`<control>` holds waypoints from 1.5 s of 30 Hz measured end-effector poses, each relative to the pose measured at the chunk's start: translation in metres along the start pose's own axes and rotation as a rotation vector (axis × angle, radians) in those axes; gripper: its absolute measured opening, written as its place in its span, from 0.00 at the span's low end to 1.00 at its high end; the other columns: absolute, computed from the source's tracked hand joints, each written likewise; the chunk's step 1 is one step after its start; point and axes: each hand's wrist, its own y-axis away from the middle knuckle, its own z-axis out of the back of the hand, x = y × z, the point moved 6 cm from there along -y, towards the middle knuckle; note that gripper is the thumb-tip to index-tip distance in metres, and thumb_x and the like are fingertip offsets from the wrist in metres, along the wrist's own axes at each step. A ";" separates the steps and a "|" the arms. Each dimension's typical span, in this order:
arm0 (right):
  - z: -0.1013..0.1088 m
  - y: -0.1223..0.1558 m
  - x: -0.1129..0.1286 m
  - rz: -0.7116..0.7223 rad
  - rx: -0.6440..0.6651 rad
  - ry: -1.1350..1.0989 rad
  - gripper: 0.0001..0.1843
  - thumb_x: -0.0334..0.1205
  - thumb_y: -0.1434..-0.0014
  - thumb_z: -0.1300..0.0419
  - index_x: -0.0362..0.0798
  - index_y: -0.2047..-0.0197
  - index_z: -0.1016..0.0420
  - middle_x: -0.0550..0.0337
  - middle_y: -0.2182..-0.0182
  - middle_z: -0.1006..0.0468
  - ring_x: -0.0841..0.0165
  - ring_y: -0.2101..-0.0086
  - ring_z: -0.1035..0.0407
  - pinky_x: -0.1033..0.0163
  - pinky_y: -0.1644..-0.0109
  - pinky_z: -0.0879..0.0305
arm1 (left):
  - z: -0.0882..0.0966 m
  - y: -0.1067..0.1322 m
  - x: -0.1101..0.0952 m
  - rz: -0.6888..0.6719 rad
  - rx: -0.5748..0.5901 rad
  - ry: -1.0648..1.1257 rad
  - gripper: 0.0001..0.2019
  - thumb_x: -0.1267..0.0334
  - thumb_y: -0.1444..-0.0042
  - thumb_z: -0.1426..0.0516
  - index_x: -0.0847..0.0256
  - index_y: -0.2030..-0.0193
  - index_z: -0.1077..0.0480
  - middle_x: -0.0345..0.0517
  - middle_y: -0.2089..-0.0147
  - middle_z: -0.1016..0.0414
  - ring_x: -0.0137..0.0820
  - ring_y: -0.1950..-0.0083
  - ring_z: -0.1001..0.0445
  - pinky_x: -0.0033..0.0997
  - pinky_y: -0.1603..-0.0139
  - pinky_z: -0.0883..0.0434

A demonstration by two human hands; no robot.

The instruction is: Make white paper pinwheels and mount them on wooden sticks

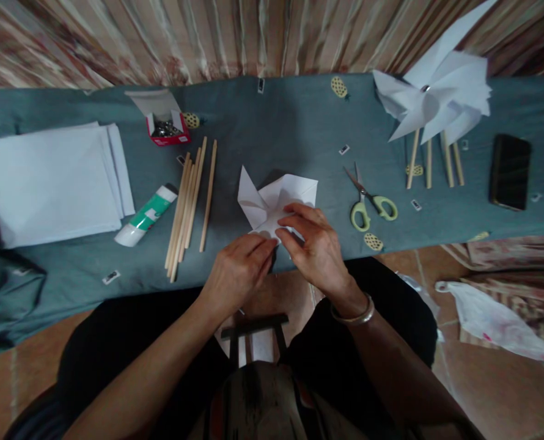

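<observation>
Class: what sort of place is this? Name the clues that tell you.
Probably a craft table in a home. The left hand and right hand hold white paper on a cloth-covered table, beside wooden sticks, scissors and finished pinwheels; a curtain hangs behind.

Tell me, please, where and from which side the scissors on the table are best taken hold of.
Grip the scissors by the two yellow-green handle loops: they lie toward the near table edge, while the blades point away, to the far left. Coming from the near side seems best, probably with the right hand, which is closest and now rests on the folded paper.
</observation>
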 end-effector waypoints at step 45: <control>0.000 0.001 0.005 0.038 -0.043 0.042 0.14 0.37 0.34 0.50 0.53 0.54 0.23 0.53 0.50 0.24 0.58 0.50 0.30 0.48 0.44 0.33 | 0.002 -0.003 -0.002 0.017 -0.018 -0.010 0.09 0.71 0.39 0.47 0.69 0.55 0.27 0.51 0.63 0.22 0.33 0.63 0.22 0.32 0.63 0.23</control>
